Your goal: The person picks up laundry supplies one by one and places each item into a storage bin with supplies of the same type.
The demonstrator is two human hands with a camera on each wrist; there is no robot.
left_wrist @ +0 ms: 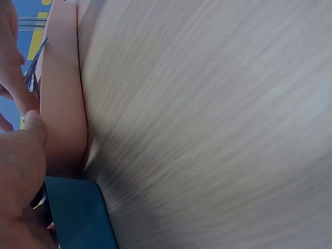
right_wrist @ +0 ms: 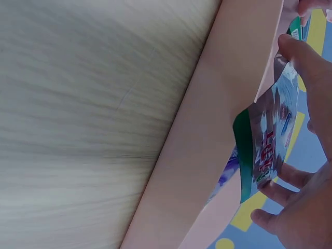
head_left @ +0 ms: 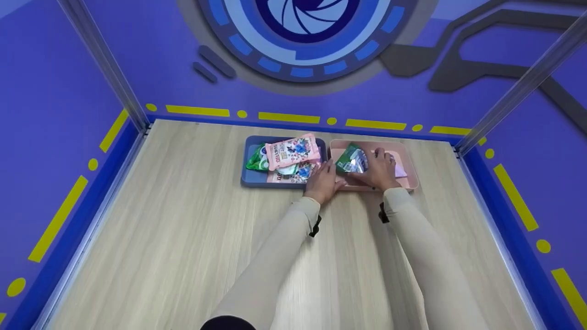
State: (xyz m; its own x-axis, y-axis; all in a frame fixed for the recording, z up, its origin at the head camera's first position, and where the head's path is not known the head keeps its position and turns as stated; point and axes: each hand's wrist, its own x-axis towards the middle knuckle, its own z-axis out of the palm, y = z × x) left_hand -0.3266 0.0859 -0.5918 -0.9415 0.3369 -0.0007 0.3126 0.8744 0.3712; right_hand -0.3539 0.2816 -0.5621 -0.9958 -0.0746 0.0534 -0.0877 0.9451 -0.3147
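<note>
A pink tray (head_left: 414,176) stands on the right, with a blue tray (head_left: 247,178) close beside it on the left. Over the pink tray, my right hand (head_left: 381,170) holds a green and silver packet (head_left: 352,159) between thumb and fingers. The packet's silver face (right_wrist: 270,135) leans at the tray's wall in the right wrist view. My left hand (head_left: 323,182) lies across the meeting rims of both trays, its thumb (left_wrist: 34,124) against the pink tray's edge in the left wrist view. Its other fingertips are partly hidden.
Inside the blue tray are a pink wipes-like packet (head_left: 293,152), another similar packet beneath it and a green packet (head_left: 257,158). A pale purple packet (head_left: 400,168) lies in the pink tray. Blue panels (head_left: 206,96) enclose the wooden table (head_left: 183,206).
</note>
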